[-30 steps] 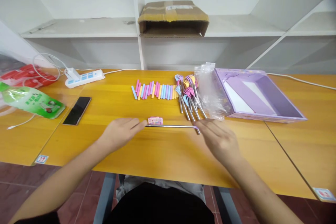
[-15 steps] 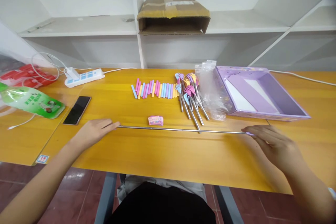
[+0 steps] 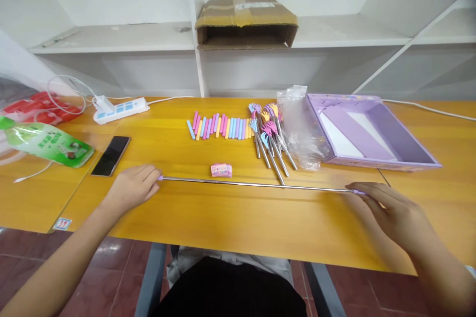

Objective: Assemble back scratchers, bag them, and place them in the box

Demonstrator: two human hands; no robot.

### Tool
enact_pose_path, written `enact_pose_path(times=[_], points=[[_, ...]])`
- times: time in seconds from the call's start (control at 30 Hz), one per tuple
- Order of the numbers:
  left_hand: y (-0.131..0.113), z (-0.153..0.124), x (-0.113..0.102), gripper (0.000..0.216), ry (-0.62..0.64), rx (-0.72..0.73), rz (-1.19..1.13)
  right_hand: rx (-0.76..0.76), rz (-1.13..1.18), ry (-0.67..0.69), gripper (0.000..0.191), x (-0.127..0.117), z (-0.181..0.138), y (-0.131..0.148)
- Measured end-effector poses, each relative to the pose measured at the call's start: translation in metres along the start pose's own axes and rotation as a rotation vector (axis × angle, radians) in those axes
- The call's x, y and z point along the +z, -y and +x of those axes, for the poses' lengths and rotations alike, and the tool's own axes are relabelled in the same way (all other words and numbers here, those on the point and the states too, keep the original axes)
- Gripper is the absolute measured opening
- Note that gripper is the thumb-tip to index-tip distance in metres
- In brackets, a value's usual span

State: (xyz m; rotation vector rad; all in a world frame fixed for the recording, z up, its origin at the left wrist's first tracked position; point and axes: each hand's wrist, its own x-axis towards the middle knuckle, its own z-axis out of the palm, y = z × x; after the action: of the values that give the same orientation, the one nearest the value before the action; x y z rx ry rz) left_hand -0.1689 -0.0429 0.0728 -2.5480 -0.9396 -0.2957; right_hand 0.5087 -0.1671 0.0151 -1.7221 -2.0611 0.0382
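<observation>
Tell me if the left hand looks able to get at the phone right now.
Probably yes: the phone lies close to the left hand with nothing visible between them, though its hold on the metal rod would likely need releasing.

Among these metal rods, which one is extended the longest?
The rod held between left hand and right hand; the other rods lie shorter, piled together.

We hold a slim, silver telescopic rod [image 3: 253,184], lilac at both ends, extended straight at six o'clock in our view, aligned nearly nine to three.
</observation>
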Motion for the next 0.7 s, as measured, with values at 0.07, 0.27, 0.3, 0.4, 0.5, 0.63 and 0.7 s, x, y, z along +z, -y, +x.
enact_pose_path(times=[0.07,0.27,0.3,0.4,0.5,0.63,0.7], points=[[0.003,0.002,-0.005,0.021,0.021,-0.034,0.081,0.016,-0.007,-0.001,0.014,0.0,-0.002,-0.002],[0.012,0.005,-0.014,0.024,0.013,-0.106,0.099,0.102,0.04,0.02,0.018,-0.003,-0.007,-0.002],[0.013,0.004,-0.014,0.024,0.022,-0.111,0.081,0.106,0.038,0.025,0.018,-0.003,-0.007,0.0],[0.016,0.001,-0.009,0.025,0.06,-0.103,0.011,0.097,0.003,0.014,0.015,-0.003,-0.007,0.003],[0.019,0.0,-0.005,0.026,0.092,-0.1,-0.04,0.052,-0.033,0.003,0.016,-0.002,-0.009,0.002],[0.005,0.016,-0.003,0.026,0.15,-0.092,-0.062,-0.049,-0.109,0.021,0.029,0.006,-0.002,0.018],[-0.018,0.035,-0.003,0.024,0.192,-0.078,-0.059,-0.12,-0.144,0.017,0.039,0.015,0.01,0.047]])
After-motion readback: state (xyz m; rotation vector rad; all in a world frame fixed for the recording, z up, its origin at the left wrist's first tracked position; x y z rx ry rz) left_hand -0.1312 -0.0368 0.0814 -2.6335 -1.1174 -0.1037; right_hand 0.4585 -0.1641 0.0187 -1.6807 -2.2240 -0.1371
